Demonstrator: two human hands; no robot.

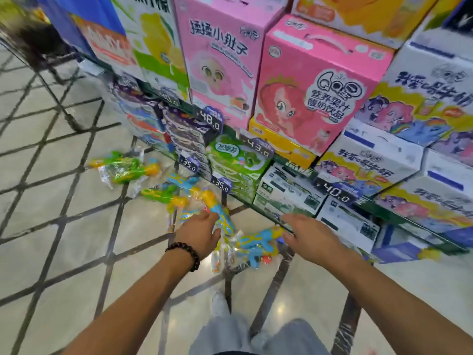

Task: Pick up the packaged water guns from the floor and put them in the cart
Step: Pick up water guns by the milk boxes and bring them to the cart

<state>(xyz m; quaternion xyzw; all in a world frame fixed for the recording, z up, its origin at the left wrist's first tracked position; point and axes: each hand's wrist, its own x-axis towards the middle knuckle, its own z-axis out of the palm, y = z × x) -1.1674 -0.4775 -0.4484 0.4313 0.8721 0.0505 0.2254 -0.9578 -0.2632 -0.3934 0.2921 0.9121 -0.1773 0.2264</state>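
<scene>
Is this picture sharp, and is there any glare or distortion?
Head view: motion blur softens the packaged water guns and both hands; the floor tiles reflect ceiling light near the feet; the wide-angle lens bends the shelf boxes outward.

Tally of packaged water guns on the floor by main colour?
Mostly green packaged water guns: 2
Mostly blue packaged water guns: 3
Total: 5, as far as the blur lets me separate them.

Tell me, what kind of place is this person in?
Most likely a shop or supermarket aisle. Stacked drink cartons fill a low shelf, price tags reading 48.0 and 35.0 hang on its edge, and packaged water guns lie on the tiled floor.
</scene>
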